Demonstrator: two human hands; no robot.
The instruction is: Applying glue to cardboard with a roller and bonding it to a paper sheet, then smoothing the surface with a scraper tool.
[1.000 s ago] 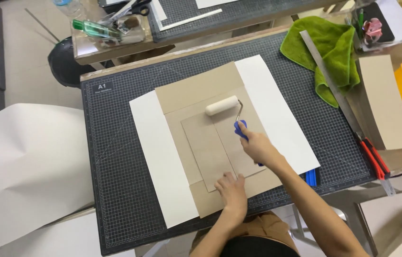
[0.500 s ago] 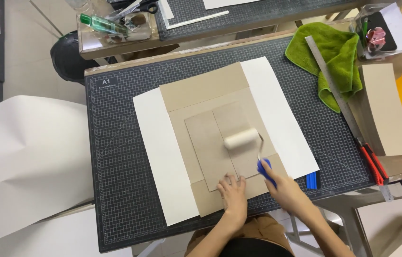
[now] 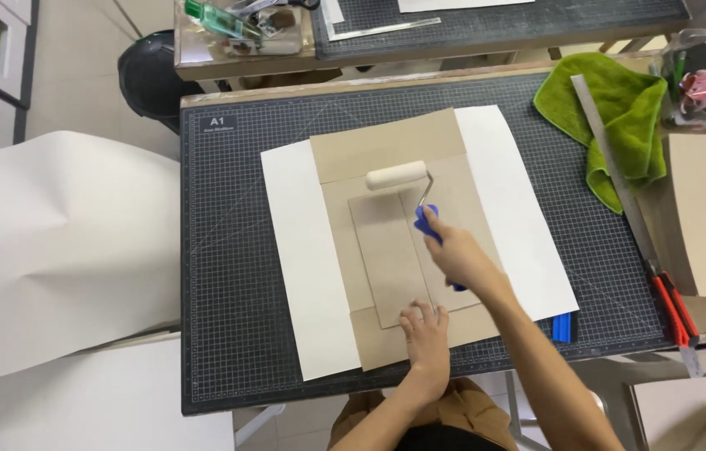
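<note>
while left hand (image 3: 426, 328) pins brown board (image 3: 395, 250), right hand (image 3: 459, 255) grips roller (image 3: 397, 175).

Matt brown card (image 3: 386, 146) on white paper (image 3: 307, 267); foam roller (image 3: 396, 175), fuzzy green cloth (image 3: 620, 108).

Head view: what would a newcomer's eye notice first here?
The right hand holds a blue-handled paint roller on the brown board at the middle of the dark cutting mat. The left hand presses the board's near edge. A bright green cloth lies at the mat's far right corner.
</note>
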